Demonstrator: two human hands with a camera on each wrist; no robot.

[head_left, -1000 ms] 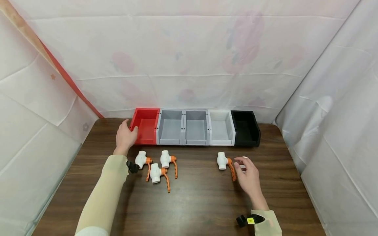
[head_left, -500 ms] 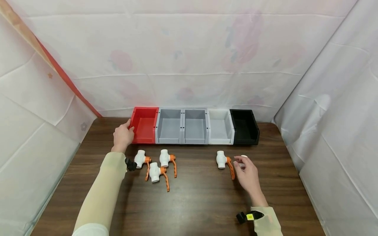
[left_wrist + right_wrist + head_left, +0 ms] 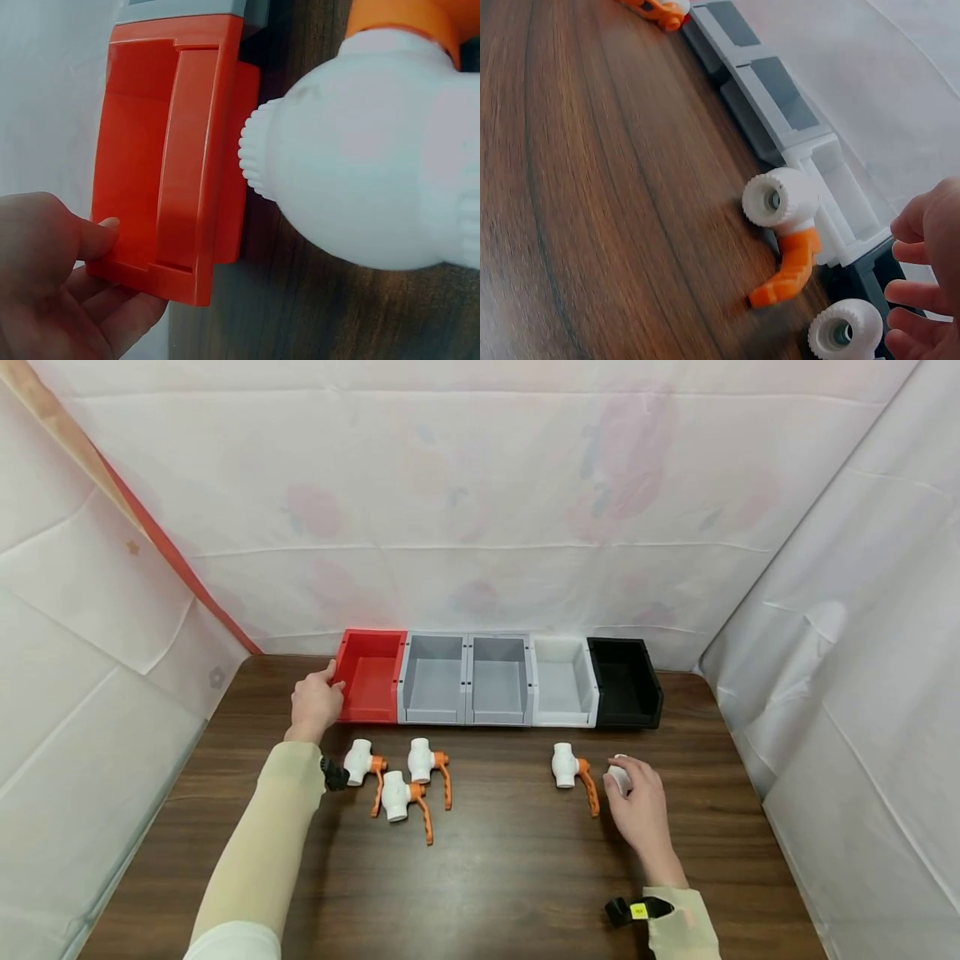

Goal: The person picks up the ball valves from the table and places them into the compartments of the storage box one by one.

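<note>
Our left grip [image 3: 315, 703] pinches the left wall of the red bin [image 3: 371, 683], thumb inside and fingers outside, near the back left corner of the counter [image 3: 487, 885]. Our right grip [image 3: 641, 806] has its fingers loose and apart by the end valve [image 3: 619, 777], toward the counter's right edge; we can't quite tell if they touch. Just left of it we see another valve [image 3: 564, 767] with an orange handle. Three more valves [image 3: 395, 797] sit in front of the red bin and a gray bin [image 3: 435, 681].
</note>
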